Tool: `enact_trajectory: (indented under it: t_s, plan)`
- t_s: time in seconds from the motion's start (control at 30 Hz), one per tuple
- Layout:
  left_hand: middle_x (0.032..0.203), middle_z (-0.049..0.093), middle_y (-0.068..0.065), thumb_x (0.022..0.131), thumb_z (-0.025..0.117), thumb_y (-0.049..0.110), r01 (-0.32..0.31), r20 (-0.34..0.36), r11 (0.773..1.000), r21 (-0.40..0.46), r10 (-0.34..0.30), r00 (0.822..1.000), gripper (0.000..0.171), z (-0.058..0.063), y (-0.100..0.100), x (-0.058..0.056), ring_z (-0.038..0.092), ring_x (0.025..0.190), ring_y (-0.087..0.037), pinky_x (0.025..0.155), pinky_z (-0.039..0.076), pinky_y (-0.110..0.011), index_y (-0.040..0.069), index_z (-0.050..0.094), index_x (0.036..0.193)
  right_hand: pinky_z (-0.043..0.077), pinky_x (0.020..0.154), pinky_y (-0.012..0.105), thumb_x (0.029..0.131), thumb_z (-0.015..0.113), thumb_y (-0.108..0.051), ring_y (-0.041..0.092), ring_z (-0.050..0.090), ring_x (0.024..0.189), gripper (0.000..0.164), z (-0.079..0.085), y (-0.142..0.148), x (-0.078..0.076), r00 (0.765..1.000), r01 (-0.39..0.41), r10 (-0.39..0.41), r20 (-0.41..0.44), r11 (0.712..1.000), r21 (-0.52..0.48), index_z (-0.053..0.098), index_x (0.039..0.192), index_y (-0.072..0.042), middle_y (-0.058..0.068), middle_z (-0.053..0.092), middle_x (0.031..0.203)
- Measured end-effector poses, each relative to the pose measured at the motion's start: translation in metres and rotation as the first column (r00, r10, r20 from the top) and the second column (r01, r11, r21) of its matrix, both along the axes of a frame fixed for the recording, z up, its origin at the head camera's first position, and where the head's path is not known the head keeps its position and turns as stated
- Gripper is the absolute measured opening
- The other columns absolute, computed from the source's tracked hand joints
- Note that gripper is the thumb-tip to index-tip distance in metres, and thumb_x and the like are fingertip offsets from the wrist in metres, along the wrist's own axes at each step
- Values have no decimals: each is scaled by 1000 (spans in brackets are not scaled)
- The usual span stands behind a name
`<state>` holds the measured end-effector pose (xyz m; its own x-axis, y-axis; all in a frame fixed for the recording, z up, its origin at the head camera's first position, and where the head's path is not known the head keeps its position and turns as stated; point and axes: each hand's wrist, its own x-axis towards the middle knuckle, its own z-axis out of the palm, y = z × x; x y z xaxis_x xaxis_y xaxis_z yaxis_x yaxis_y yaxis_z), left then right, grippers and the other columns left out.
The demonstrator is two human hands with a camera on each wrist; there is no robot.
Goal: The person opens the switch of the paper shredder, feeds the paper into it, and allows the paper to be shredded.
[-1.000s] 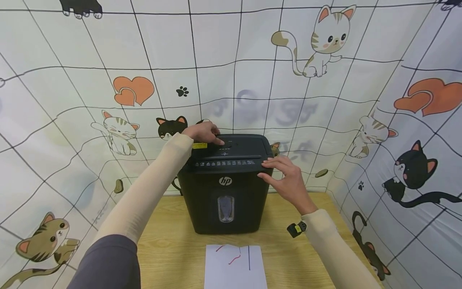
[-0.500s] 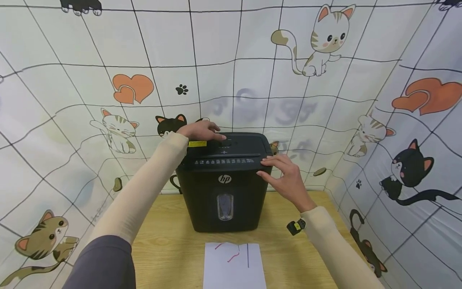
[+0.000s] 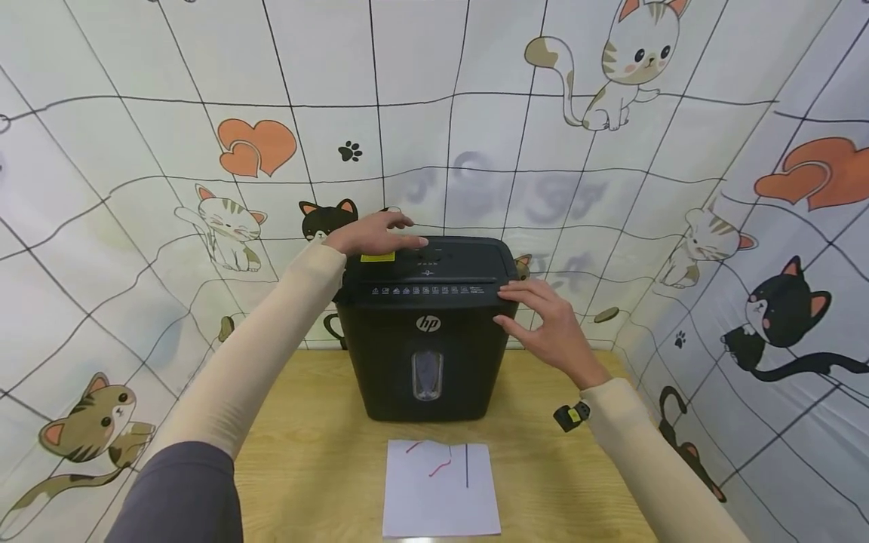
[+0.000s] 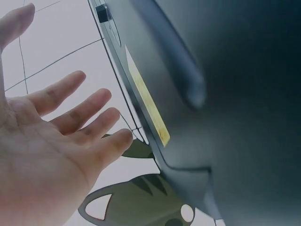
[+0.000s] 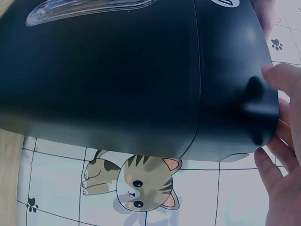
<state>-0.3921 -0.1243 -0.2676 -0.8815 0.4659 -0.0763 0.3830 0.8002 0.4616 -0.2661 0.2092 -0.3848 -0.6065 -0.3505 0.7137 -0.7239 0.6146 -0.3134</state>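
Note:
A black HP paper shredder (image 3: 387, 354) stands upright at the back of the wooden table, with a clear window in its front. My left hand (image 3: 373, 233) is over the back left of its top, thumb pointing right across the top panel. In the left wrist view the fingers (image 4: 96, 122) are loosely spread and hold nothing. Whether the thumb touches the panel is unclear. My right hand (image 3: 546, 324) rests at the shredder's upper right front corner, fingers on the top edge and thumb by the front face. A white paper sheet (image 3: 441, 501) with red and blue lines lies in front.
The wooden table (image 3: 305, 452) carries the shredder and the sheet. Close behind hangs a white cat-patterned curtain (image 3: 475, 136), which also runs along both sides. A yellow label (image 3: 377, 257) is on the shredder's top left. A black cable (image 3: 333, 326) loops at its left side.
My left hand has risen and shifted slightly back, its thumb now nearer the shredder's rear edge. My right hand stays at the corner. The head view has shifted a little; shredder and sheet stay put.

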Motion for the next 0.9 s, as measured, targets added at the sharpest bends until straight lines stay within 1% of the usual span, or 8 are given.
enact_trajectory:
  t_s: [0.13, 0.3, 0.47, 0.57, 0.67, 0.73, 0.83, 0.9]
  plan:
    - [170, 26, -8, 91, 55, 73, -24, -39, 999, -28, 23, 999, 89, 3, -5, 5, 25, 157, -30, 122, 29, -55, 18, 37, 159, 44, 111, 49, 83, 87, -21, 26, 56, 133, 51, 1, 2, 1, 1000, -15, 14, 27, 1000, 23, 70, 130, -12, 7, 65, 136]
    - [170, 24, -9, 89, 57, 75, -27, -77, 999, -39, 24, 997, 95, 9, -10, 13, 20, 158, -30, 124, 26, -56, 19, 31, 162, 40, 114, 54, 84, 86, -25, 28, 49, 142, 55, 3, 6, 5, 998, -26, 22, 64, 998, 60, 67, 135, -15, 5, 59, 147]
    - [171, 22, -8, 86, 59, 77, -31, -118, 999, -10, 30, 993, 99, 15, -19, 23, 18, 158, -31, 122, 26, -60, 23, 27, 163, 35, 115, 61, 84, 86, -29, 31, 42, 147, 64, 6, 14, 7, 994, -11, 2, 110, 996, 84, 61, 142, -18, 5, 49, 158]
    - [171, 21, -7, 86, 60, 77, -40, -146, 999, 10, 41, 988, 101, 15, -26, 30, 15, 159, -31, 122, 24, -62, 24, 25, 164, 33, 115, 64, 82, 88, -30, 32, 39, 148, 72, 7, 21, 8, 992, 3, -15, 129, 996, 93, 57, 146, -19, 6, 44, 161]
    - [170, 22, -7, 85, 61, 78, -49, -173, 998, 29, 54, 983, 101, 12, -34, 37, 15, 159, -32, 121, 24, -64, 26, 24, 164, 32, 115, 66, 80, 89, -30, 32, 37, 149, 79, 7, 26, 10, 989, 21, -35, 145, 995, 98, 53, 150, -20, 6, 41, 163]
    - [171, 18, -8, 84, 60, 80, -62, -191, 998, 33, 67, 979, 102, 7, -40, 42, 12, 159, -32, 119, 24, -67, 28, 23, 164, 30, 115, 67, 80, 89, -30, 32, 35, 150, 82, 7, 30, 12, 986, 31, -47, 158, 994, 102, 51, 152, -21, 5, 39, 164]
    - [172, 13, -9, 83, 61, 80, -83, -218, 995, 60, 94, 971, 102, -3, -48, 51, 10, 159, -31, 117, 25, -70, 33, 21, 164, 26, 117, 69, 80, 88, -32, 33, 33, 152, 86, 7, 34, 15, 981, 51, -70, 182, 993, 108, 47, 154, -23, 4, 36, 166]
    - [173, 10, -9, 82, 63, 79, -94, -243, 992, 86, 113, 964, 103, -12, -54, 59, 8, 160, -31, 117, 24, -71, 34, 20, 164, 27, 116, 70, 81, 88, -35, 34, 31, 153, 87, 5, 36, 16, 975, 70, -92, 204, 991, 111, 44, 156, -26, 3, 33, 168]
